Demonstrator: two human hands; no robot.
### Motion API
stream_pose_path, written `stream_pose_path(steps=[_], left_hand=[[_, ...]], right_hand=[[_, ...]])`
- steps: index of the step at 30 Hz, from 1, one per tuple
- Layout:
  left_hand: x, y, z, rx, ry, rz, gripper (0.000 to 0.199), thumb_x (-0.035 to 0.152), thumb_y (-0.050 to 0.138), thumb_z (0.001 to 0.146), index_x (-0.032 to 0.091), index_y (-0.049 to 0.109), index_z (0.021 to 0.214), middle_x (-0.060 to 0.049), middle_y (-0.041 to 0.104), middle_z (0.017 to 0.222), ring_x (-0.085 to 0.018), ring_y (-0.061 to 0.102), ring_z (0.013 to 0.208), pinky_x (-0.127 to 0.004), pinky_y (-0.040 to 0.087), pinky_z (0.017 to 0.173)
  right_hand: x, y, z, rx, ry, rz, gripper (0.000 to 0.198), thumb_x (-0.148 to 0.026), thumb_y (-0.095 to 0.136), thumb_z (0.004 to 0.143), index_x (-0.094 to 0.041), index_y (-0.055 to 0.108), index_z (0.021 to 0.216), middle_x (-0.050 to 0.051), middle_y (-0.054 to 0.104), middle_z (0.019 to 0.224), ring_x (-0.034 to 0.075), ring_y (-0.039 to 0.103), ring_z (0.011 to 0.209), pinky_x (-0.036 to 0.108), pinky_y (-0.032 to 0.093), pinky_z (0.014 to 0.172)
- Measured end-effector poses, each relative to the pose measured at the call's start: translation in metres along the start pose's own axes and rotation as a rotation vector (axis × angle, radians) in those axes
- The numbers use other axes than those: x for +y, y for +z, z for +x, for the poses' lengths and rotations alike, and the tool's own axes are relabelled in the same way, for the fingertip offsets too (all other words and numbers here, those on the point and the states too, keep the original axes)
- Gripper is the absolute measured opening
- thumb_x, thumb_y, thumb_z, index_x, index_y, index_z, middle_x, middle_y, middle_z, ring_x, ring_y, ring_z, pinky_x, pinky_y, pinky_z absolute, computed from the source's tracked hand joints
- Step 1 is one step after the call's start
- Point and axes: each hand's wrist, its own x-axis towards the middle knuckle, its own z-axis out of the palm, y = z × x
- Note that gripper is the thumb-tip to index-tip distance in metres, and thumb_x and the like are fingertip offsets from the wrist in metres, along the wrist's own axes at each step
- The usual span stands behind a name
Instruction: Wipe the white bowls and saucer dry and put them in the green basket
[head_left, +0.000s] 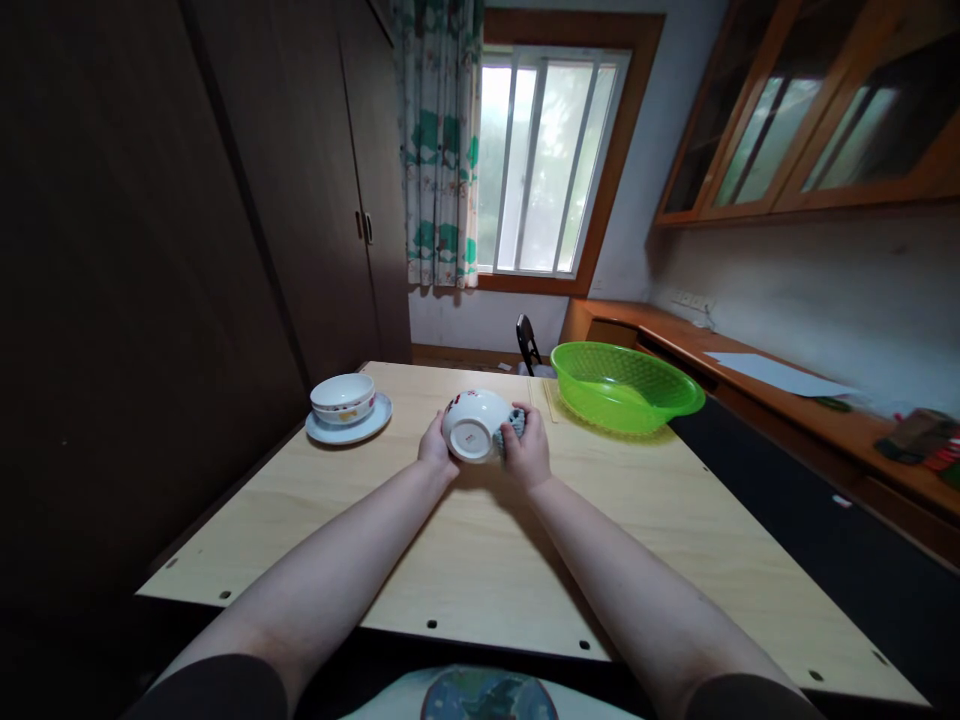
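A white bowl (474, 420) with a red pattern near its rim is held above the middle of the table, tilted so that its underside faces me. My left hand (436, 447) grips the bowl's left side. In my right hand (529, 450) is a grey-green cloth (510, 428), bunched up and pressed against the bowl's right side. The fingers of my right hand are closed round the cloth. To the left, stacked white bowls (343, 392) with a coloured pattern stand on a white plate (360, 432).
A large green plastic basin (630, 385) stands at the table's far right. Thin wooden chopsticks (541, 398) appear to lie beside it. The light wooden table (420, 560) has a dark wardrobe (285, 200) on its left. Behind it stands a black chair (527, 340).
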Motion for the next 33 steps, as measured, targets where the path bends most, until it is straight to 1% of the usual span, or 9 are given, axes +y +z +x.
stream_pose_path(steps=[2,5,8,10,13,17,26,29,33], left_hand=[[0.000,0.000,0.000,-0.004,0.004,-0.019,0.034,0.039,0.043,0.089,0.016,0.064,0.103,-0.005,0.070,0.083,-0.019,0.065,0.072,-0.033,0.053,0.072],[0.002,-0.001,0.001,-0.015,-0.008,-0.034,0.037,0.041,0.039,0.091,0.016,0.063,0.106,-0.006,0.070,0.087,-0.019,0.065,0.074,-0.032,0.053,0.072],[0.003,-0.002,0.005,-0.014,-0.033,-0.036,0.040,0.043,0.037,0.091,0.017,0.062,0.108,-0.007,0.069,0.092,-0.020,0.065,0.078,-0.033,0.053,0.072],[0.003,-0.004,0.009,-0.017,-0.034,-0.052,0.038,0.042,0.037,0.091,0.018,0.062,0.109,-0.007,0.069,0.095,-0.021,0.066,0.081,-0.033,0.054,0.072],[0.003,-0.007,0.015,-0.016,-0.029,-0.062,0.036,0.040,0.038,0.091,0.019,0.062,0.109,-0.006,0.069,0.096,-0.020,0.066,0.082,-0.033,0.054,0.073],[0.004,-0.008,0.014,-0.005,-0.037,0.001,0.037,0.042,0.039,0.090,0.020,0.063,0.108,-0.005,0.070,0.093,-0.019,0.066,0.079,-0.032,0.054,0.074],[0.002,-0.003,0.002,0.007,-0.157,0.165,0.045,0.051,0.038,0.089,0.016,0.064,0.100,-0.008,0.070,0.089,-0.020,0.067,0.078,-0.032,0.053,0.073],[0.002,-0.003,0.001,-0.033,-0.170,0.187,0.050,0.057,0.038,0.087,0.016,0.065,0.100,-0.008,0.071,0.088,-0.020,0.067,0.078,-0.032,0.053,0.072],[0.003,-0.001,-0.002,-0.121,-0.161,0.182,0.056,0.060,0.034,0.087,0.016,0.065,0.103,-0.010,0.071,0.094,-0.022,0.066,0.087,-0.033,0.053,0.077]], right_hand=[[-0.003,-0.003,0.002,-0.029,-0.076,0.003,0.045,-0.050,0.041,0.086,-0.017,0.044,0.117,0.013,0.053,0.110,0.027,0.052,0.103,0.046,0.044,0.089],[-0.008,-0.008,0.005,-0.111,-0.233,0.039,0.040,-0.042,0.039,0.086,-0.019,0.041,0.118,0.014,0.045,0.125,0.028,0.045,0.117,0.048,0.041,0.094],[-0.011,-0.009,0.005,-0.167,-0.348,0.050,0.041,-0.034,0.051,0.078,-0.020,0.041,0.116,0.015,0.037,0.136,0.030,0.036,0.127,0.051,0.037,0.099],[-0.010,-0.008,0.004,-0.155,-0.362,0.048,0.046,-0.027,0.056,0.073,-0.019,0.041,0.116,0.016,0.037,0.135,0.031,0.036,0.128,0.051,0.036,0.100],[-0.005,-0.003,0.003,-0.084,-0.290,0.059,0.047,-0.024,0.058,0.074,-0.019,0.041,0.118,0.016,0.040,0.132,0.029,0.039,0.124,0.047,0.041,0.095],[-0.002,0.001,0.005,-0.008,-0.166,0.075,0.043,-0.030,0.057,0.079,-0.020,0.043,0.119,0.015,0.047,0.126,0.026,0.047,0.114,0.043,0.045,0.087],[-0.002,-0.001,0.005,0.051,-0.004,0.061,0.037,-0.038,0.053,0.083,-0.019,0.049,0.114,0.011,0.055,0.111,0.022,0.052,0.092,0.039,0.044,0.081],[0.001,-0.001,0.004,0.053,0.095,0.072,0.039,-0.044,0.053,0.082,-0.018,0.050,0.111,0.010,0.056,0.107,0.020,0.052,0.083,0.037,0.044,0.077],[0.004,0.001,0.006,0.042,0.225,0.126,0.040,-0.052,0.049,0.082,-0.017,0.052,0.101,0.008,0.059,0.095,0.020,0.054,0.080,0.035,0.044,0.073]])
